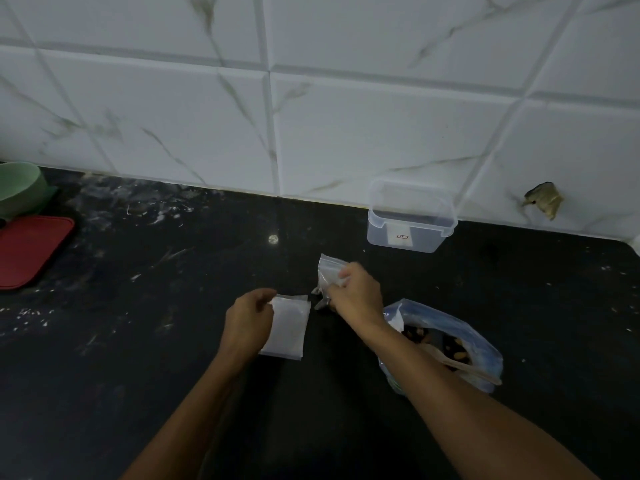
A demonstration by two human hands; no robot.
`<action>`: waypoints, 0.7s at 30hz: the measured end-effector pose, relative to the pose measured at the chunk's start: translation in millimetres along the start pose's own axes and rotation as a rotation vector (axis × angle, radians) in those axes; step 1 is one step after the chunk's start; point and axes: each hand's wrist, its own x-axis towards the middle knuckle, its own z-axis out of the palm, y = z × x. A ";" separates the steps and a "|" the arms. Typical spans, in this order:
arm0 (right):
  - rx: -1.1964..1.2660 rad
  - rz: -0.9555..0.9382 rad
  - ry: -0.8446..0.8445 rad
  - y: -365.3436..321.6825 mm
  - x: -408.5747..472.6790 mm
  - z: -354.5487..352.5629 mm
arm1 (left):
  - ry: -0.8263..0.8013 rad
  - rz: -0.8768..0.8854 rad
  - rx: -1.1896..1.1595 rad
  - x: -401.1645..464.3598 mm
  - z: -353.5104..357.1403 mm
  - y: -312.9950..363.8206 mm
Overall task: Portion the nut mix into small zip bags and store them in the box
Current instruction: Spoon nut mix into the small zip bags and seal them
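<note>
Near the middle of the frame, on a dark speckled counter (138, 341), the left hand (247, 320) holds a stack of small zip bags (289, 327) by its left edge, thumb and fingers curled onto the plastic. The stack lies flat, its long axis running from the lower part of the frame up toward the wall, tilted slightly to the right, with the zip end at the top. Just right of it, the right hand (356, 289) pinches a single clear zip bag (329, 271) with curled fingers; this bag is crumpled and stands up from the counter, its free corner pointing to the upper left. Lower right of that hand, partly under the forearm, sits the larger nut mix bag (467, 344), bluish plastic lying on its side with brown nuts showing through and its mouth facing the hands. A clear plastic box (410, 216) stands open against the tiled wall (311, 98) in the upper right, well apart from the bags. At the left edge are a red lid (31, 251) and a green bowl (20, 187).
</note>
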 end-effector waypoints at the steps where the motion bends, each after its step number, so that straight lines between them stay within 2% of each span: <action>1: -0.002 0.035 -0.072 1.2 -3.3 7.3 | -0.010 -0.015 0.026 -4.9 -0.1 -2.5; 4: -0.051 0.108 -0.232 11.0 -9.3 40.6 | -0.036 -0.037 0.074 -15.6 5.4 -10.0; 8: -0.055 0.183 -0.238 17.3 -18.5 71.0 | -0.059 -0.048 0.077 -22.6 14.2 -14.0; 13: -0.050 0.208 -0.260 14.6 -22.3 75.4 | -0.032 -0.028 0.087 -26.8 18.3 -15.6; 19: -0.013 0.104 -0.286 16.3 -32.4 67.9 | -0.017 -0.025 0.007 -35.5 14.3 -15.9; 21: 0.059 0.040 -0.278 18.4 -38.5 61.9 | 0.057 -0.017 -0.061 -40.4 10.4 -12.1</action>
